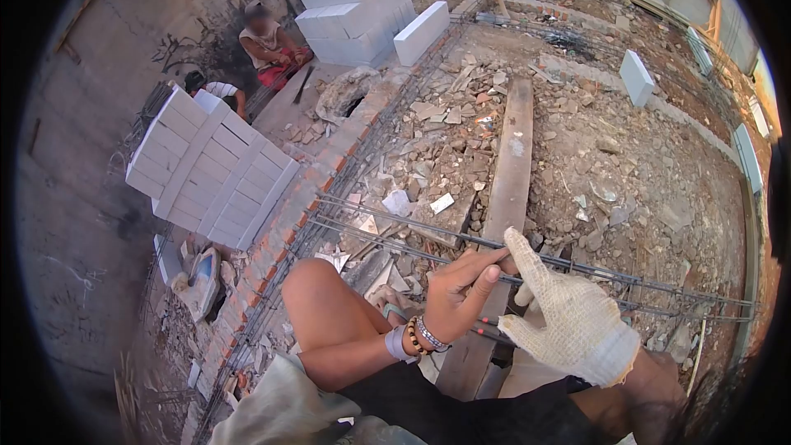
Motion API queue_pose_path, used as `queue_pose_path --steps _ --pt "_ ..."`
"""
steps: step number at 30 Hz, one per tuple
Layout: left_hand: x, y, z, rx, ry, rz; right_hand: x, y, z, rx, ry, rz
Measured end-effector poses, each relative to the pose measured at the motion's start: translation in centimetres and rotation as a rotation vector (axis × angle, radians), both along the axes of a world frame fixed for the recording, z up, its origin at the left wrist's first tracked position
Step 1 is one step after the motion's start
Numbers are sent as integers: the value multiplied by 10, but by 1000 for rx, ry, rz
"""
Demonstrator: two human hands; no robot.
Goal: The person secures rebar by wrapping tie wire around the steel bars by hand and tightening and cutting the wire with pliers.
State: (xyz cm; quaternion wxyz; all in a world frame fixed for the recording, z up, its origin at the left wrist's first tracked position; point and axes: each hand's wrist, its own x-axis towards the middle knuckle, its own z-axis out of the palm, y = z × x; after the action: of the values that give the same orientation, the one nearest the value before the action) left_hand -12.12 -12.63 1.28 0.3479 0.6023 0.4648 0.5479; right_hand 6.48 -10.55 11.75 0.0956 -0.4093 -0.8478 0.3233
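My left hand (463,292) is bare, with a grey band and beaded bracelets at the wrist. Its fingers stretch to the right over the thin steel rebar (387,229), thumb raised. Close beside it, my right hand (577,317) wears a cream knitted glove, index finger extended and thumb spread apart. Both hands nearly meet at the rebar cage, whose long bars run on to the right (659,287). I cannot make out anything held in either hand. A wooden plank (511,156) lies beneath the bars, and my bent knee (325,297) is at the left.
White block stacks stand at the left (206,169) and at the back (354,21). A low brick edge (329,177) with rebar runs diagonally. Broken rubble (461,119) covers the ground. Two people sit near the wall, one in red trousers (280,70). Single blocks (636,78) stand at right.
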Motion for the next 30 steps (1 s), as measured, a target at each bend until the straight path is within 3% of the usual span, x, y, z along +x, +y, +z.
queue_pose_path --steps 4,10,22,30 --pt "-2 2 -8 72 33 -45 0 0 6 -155 7 3" --pt "-8 4 -1 -137 93 -75 3 1 -1 -45 25 27" --pt "-5 3 1 -100 -66 -78 -2 -4 10 15 64 -36" --pt "-8 4 -3 -90 1 -119 -2 1 16 -64 70 -9"
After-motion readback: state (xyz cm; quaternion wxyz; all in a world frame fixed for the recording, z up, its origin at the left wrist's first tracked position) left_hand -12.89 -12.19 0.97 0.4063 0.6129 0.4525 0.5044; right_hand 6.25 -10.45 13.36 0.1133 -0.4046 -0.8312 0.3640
